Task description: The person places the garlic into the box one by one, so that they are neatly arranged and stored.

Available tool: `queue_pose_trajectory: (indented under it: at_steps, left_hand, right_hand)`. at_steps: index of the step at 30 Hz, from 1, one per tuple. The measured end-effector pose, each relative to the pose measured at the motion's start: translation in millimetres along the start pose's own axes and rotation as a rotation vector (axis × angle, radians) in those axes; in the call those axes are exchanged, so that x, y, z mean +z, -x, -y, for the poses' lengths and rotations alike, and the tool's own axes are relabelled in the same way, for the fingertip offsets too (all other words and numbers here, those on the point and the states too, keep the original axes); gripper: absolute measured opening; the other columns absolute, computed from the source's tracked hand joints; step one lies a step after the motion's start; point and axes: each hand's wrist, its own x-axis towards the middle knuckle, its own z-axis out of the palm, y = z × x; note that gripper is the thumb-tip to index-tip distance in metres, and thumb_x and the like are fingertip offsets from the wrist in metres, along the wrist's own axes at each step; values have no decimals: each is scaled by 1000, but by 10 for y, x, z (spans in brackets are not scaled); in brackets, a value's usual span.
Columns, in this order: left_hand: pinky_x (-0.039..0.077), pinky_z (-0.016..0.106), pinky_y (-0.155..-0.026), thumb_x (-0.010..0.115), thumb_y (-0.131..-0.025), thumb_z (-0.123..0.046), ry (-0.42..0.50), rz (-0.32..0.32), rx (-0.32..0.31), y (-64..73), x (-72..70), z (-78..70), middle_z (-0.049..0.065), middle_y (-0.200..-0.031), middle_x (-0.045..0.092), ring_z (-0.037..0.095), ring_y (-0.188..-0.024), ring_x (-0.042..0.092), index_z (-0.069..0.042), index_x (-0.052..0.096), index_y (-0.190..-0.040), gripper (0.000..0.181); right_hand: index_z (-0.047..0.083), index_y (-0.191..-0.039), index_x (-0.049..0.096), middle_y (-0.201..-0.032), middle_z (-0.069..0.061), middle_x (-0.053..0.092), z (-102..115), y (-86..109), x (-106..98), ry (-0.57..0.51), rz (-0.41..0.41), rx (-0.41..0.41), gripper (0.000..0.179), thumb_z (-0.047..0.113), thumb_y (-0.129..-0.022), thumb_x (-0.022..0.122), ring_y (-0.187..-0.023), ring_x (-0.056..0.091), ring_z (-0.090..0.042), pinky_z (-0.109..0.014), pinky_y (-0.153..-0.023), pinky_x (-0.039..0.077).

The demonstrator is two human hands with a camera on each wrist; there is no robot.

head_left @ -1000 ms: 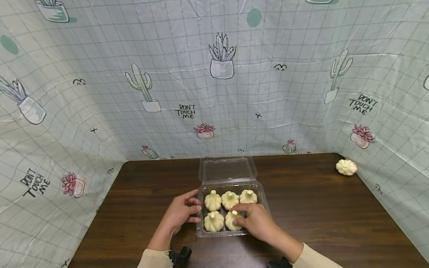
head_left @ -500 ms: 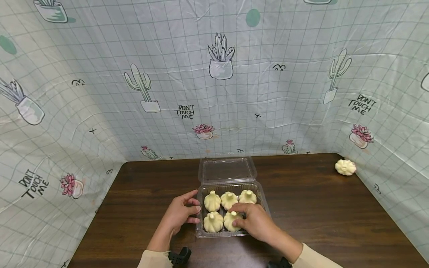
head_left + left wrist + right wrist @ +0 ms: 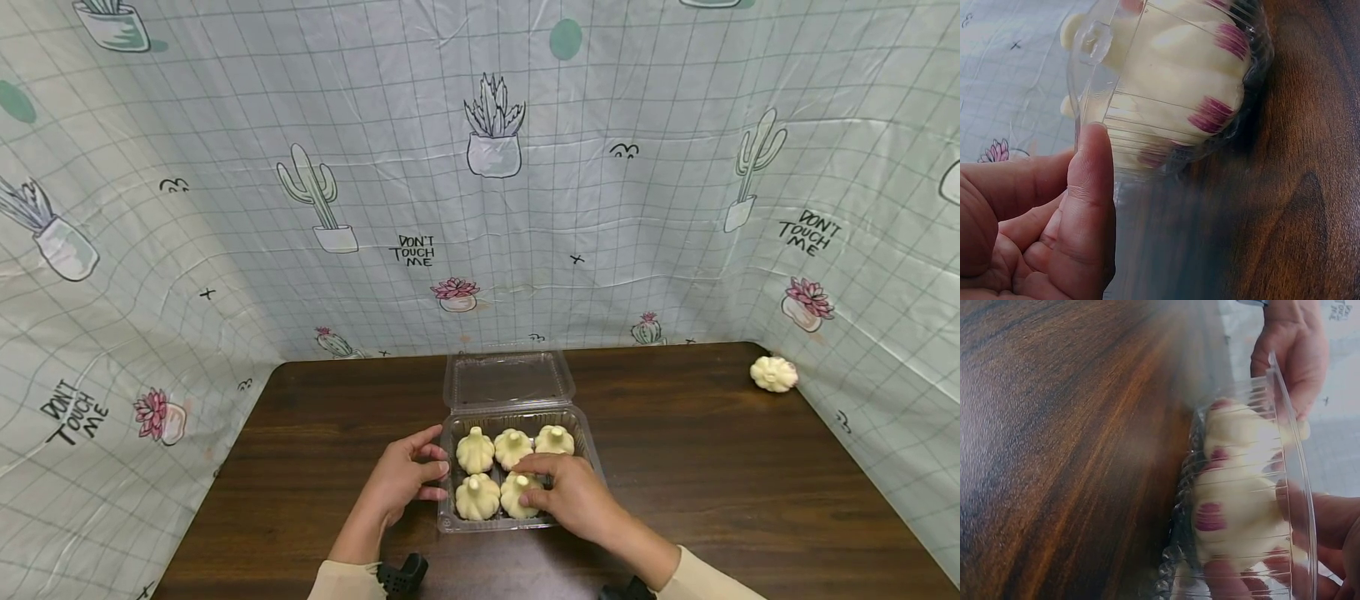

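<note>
A clear plastic clamshell box (image 3: 487, 527) stands on the table with its lid (image 3: 510, 379) folded back. Inside sit several cream garlic bulbs in two rows, stems up, such as one at the front left (image 3: 477, 500). My right hand (image 3: 577, 498) reaches over the box and pinches the front middle garlic bulb (image 3: 513, 497) between thumb and fingers; the hand hides the box's front right part. At the left rim, my left hand (image 3: 401, 475) touches the box with loosely extended fingers. Purple patches mark the bulbs' lower sides (image 3: 1211, 114) in the left wrist view.
One more garlic bulb (image 3: 774, 374) lies on its side at the far right corner of the dark wooden table (image 3: 697, 450). A printed cloth (image 3: 390, 150) hangs behind and along both sides. Black wrist straps (image 3: 405, 573) sit near the table's front.
The head view has shifted very slightly. Both hands, the box and the bulbs hold their places.
</note>
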Motion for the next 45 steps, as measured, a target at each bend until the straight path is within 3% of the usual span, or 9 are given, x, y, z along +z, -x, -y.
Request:
queue_pose_trajectory:
  at_steps: [4, 8, 13, 22, 28, 33, 39, 45]
  left_hand:
    - [67, 37, -63, 66, -97, 10, 5, -1, 1, -8, 1, 8, 21, -120, 58, 23, -90, 64, 3, 43, -158, 66]
    - [67, 37, -62, 66, -97, 10, 6, -6, 0, -11, 0, 16, 20, -119, 59, 23, -90, 64, 3, 43, -158, 65]
    - [67, 37, -62, 66, -97, 11, 8, -14, 2, -6, 7, 15, 19, -117, 59, 22, -88, 63, 4, 44, -157, 65]
    - [67, 37, -62, 66, -96, 10, 12, -16, 5, 12, 19, 20, 18, -116, 58, 22, -88, 63, 5, 42, -158, 66]
    - [67, 37, -62, 66, -96, 10, 9, -15, 8, 12, 22, 24, 18, -116, 58, 22, -88, 63, 5, 42, -158, 66]
    - [67, 36, -62, 65, -97, 10, 13, -11, 10, 16, 19, 19, 18, -116, 58, 22, -88, 62, 6, 41, -158, 66]
    - [66, 35, -62, 65, -97, 10, 14, -10, 14, 14, 23, 19, 18, -116, 58, 22, -88, 62, 6, 41, -158, 66]
    - [66, 34, -61, 65, -96, 10, 10, -9, 17, 29, 21, 4, 17, -114, 57, 22, -88, 61, 6, 41, -158, 66]
  right_hand:
    - [12, -116, 80, -123, -11, 76, 18, 4, -8, -15, -17, 47, 41, 22, -77, 92, -117, 71, -34, -55, -102, 58]
    - [13, -118, 79, -123, -8, 75, 30, 4, -22, -16, -29, 82, 47, 28, -76, 95, -106, 70, -27, -44, -91, 60]
    - [11, -121, 78, -121, -5, 74, 34, -16, -80, -63, -51, 101, 47, 33, -82, 92, -101, 67, -23, -35, -83, 57]
    - [13, -125, 76, -114, -9, 72, -81, -51, -431, -56, -273, 99, 38, 26, -91, 85, -88, 65, -19, -24, -72, 56]
    - [8, -133, 71, -122, -14, 71, -371, -55, -776, 12, -390, 85, 43, 25, -95, 82, -100, 72, -30, -27, -77, 62]
    - [6, -136, 68, -122, -17, 70, -689, -30, -1061, 138, -469, 57, 46, 26, -96, 80, -104, 71, -34, -28, -75, 61]
    - [4, -142, 63, -131, -26, 64, -1094, 39, -1461, 273, -518, 76, 52, 30, -99, 77, -89, 73, -40, -48, -71, 60]
    - [4, -147, 58, -142, -30, 57, -1501, 124, -1863, 344, -543, 133, 57, 34, -101, 73, -98, 67, -46, -59, -75, 53]
